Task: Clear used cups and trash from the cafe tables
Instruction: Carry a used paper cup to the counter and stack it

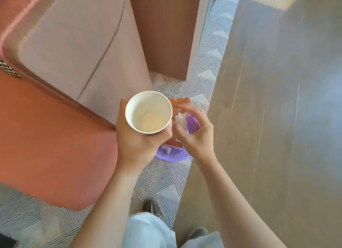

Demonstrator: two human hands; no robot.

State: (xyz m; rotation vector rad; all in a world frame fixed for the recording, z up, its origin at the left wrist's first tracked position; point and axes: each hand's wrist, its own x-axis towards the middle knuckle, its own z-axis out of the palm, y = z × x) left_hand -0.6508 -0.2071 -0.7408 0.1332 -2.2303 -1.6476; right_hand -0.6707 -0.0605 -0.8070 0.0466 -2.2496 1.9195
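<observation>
A paper cup (149,112) is gripped upright around its wall by the left hand (140,138), with only a pale residue seen at the bottom. It is held just above and to the left of a purple bin (172,155), which stands on the carpet (196,81) between an orange seat (46,136) and the table (277,99). An orange wrapper (180,101) and a white tissue (180,118) are seen between the cup and the right hand (194,135), over the bin. That hand's fingers are curled in a loose arc beside them; whether the wrapper is pinched or free cannot be told. The cup is judged light, nearly empty, thin-walled and easily crushed, so a gentle hold around the middle of the wall is called for, and it is best kept level because of the dregs. The wrapper and tissue are judged soft, crinkly and almost weightless; a pinch at an edge should be enough, though such scraps may drift past the bin's rim if dropped from high up.
</observation>
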